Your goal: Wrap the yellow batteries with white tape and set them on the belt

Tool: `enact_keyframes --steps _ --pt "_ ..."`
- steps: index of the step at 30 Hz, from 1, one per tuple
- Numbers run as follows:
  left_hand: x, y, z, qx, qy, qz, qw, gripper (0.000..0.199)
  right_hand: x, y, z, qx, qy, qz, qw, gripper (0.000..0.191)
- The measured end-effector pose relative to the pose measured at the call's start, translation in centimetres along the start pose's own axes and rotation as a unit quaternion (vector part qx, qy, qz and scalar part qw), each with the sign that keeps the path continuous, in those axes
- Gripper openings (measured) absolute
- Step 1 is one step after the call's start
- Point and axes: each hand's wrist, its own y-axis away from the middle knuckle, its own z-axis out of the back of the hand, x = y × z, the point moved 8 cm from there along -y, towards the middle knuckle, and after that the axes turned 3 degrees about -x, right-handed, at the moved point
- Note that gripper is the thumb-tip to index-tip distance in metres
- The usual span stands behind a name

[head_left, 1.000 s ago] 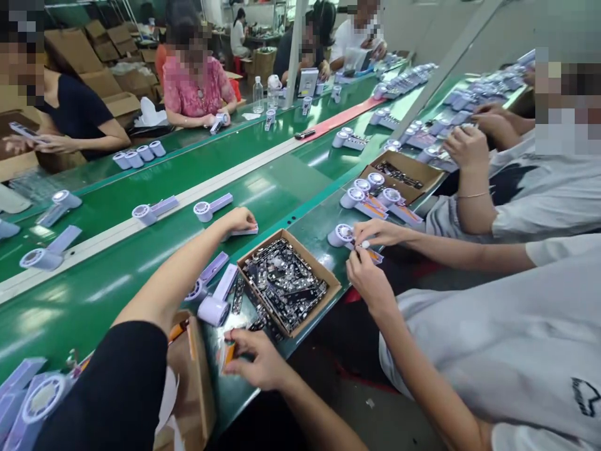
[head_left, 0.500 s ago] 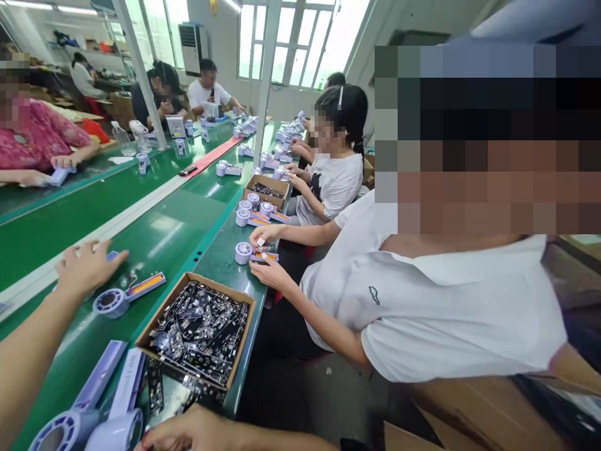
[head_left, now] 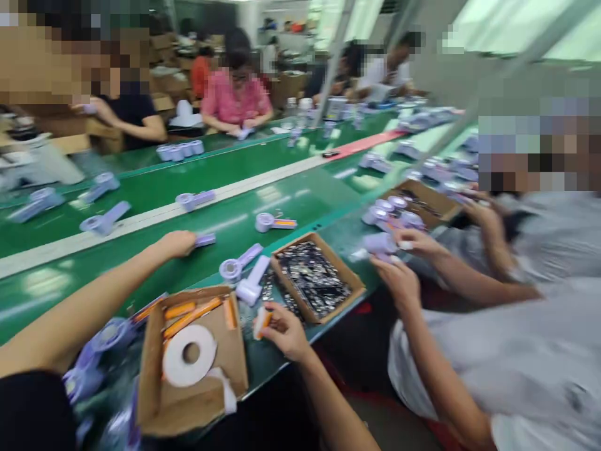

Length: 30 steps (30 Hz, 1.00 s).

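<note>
My left hand (head_left: pixel 179 244) reaches out over the green belt, closed around a lilac handheld fan body (head_left: pixel 205 240), most of it hidden by the hand. Close to the table edge, my right hand (head_left: pixel 287 333) pinches a small orange and white piece (head_left: pixel 261 322) between thumb and fingers. Left of that hand stands a cardboard box (head_left: pixel 237 351) holding orange bars that look like batteries (head_left: pixel 192 316) and a white tape roll (head_left: pixel 176 357). Two lilac fan bodies (head_left: pixel 251 282) lie just beyond my right hand.
Black circuit boards (head_left: pixel 314 275) fill a second cardboard box (head_left: pixel 353 289). A co-worker's hands (head_left: pixel 399 275) hold a lilac fan at right. More fan bodies (head_left: pixel 110 338) lie left of the near box, others on the belt (head_left: pixel 277 222). People sit along the far side.
The view has swung left, bringing the tape box into sight. My left hand's spread fingers have closed on a fan body. My right hand now shows the orange and white piece.
</note>
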Motion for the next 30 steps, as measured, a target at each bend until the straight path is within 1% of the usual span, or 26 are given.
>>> enact_keyframes --steps 1,2,4,6,8,10,12,13,14,16,18,20,21,22,24,25,26,27,28,29,30 --pt "0.7 1.3 -1.2 0.042 -0.006 0.027 0.999 0.013 0.3 0.2 0.4 -0.012 0.009 0.003 1.000 0.065" --pt "1.5 2.3 -2.1 0.071 -0.008 0.051 0.996 0.012 0.7 0.3 0.9 -0.028 0.015 0.009 0.999 0.063" --pt "3.0 3.6 -3.5 0.108 -0.003 0.084 0.991 0.021 1.9 0.5 1.6 -0.061 0.024 0.028 0.997 0.059" --pt "3.7 4.2 -4.0 0.127 0.017 0.091 0.988 0.025 4.0 0.5 1.7 -0.086 0.037 0.058 0.994 0.057" --pt "4.0 4.4 -4.0 0.137 0.046 0.074 0.987 0.025 6.8 -0.3 0.7 -0.099 0.063 0.094 0.989 0.055" --pt "4.2 4.3 -3.7 0.141 0.079 0.049 0.986 0.023 9.8 -2.5 -1.4 -0.104 0.103 0.128 0.981 0.053" --pt "4.6 4.0 -3.4 0.137 0.105 0.035 0.984 0.025 12.0 -6.4 -4.3 -0.082 0.148 0.149 0.974 0.052" --pt "4.9 3.9 -3.3 0.129 0.114 0.035 0.984 0.027 12.6 -8.8 -6.1 -0.057 0.171 0.151 0.972 0.051" --pt "5.0 3.7 -3.2 0.119 0.119 0.038 0.985 0.030 12.8 -11.3 -8.0 -0.026 0.195 0.150 0.969 0.050" --pt "5.2 3.5 -3.3 0.097 0.124 0.048 0.986 0.032 12.2 -16.1 -11.5 0.036 0.254 0.141 0.956 0.047" --pt "5.2 3.4 -3.5 0.075 0.128 0.064 0.987 0.031 11.0 -19.9 -14.1 0.075 0.315 0.136 0.936 0.047" --pt "5.1 3.3 -3.7 0.053 0.132 0.083 0.986 0.031 9.7 -22.4 -15.7 0.099 0.390 0.132 0.906 0.049" --pt "5.1 3.2 -3.8 0.043 0.135 0.094 0.985 0.033 9.0 -23.2 -16.2 0.111 0.436 0.128 0.884 0.049" --pt "5.1 3.1 -3.8 0.036 0.137 0.103 0.985 0.034 8.3 -23.6 -16.5 0.125 0.491 0.124 0.853 0.048" --pt "5.0 2.8 -4.0 0.028 0.141 0.120 0.982 0.034 7.3 -23.9 -16.7 0.153 0.600 0.117 0.776 0.046" --pt "4.8 2.6 -4.0 0.027 0.142 0.127 0.981 0.034 6.9 -23.8 -16.6 0.165 0.643 0.114 0.739 0.045" --pt "4.6 2.4 -4.1 0.027 0.145 0.133 0.980 0.033 6.6 -23.6 -16.5 0.175 0.674 0.112 0.709 0.045" --pt "4.5 2.3 -4.2 0.027 0.148 0.140 0.979 0.032 6.4 -23.5 -16.4 0.183 0.695 0.108 0.687 0.045" --pt "4.3 2.1 -4.3 0.027 0.151 0.146 0.977 0.031 6.2 -23.3 -16.4 0.190 0.706 0.104 0.674 0.045" --pt "4.2 2.0 -4.5 0.027 0.155 0.151 0.976 0.030 6.1 -23.2 -16.4 0.195 0.711 0.100 0.668 0.045" --pt "4.1 1.9 -4.6 0.027 0.158 0.156 0.975 0.029 5.8 -23.1 -16.6 0.203 0.722 0.095 0.654 0.046"
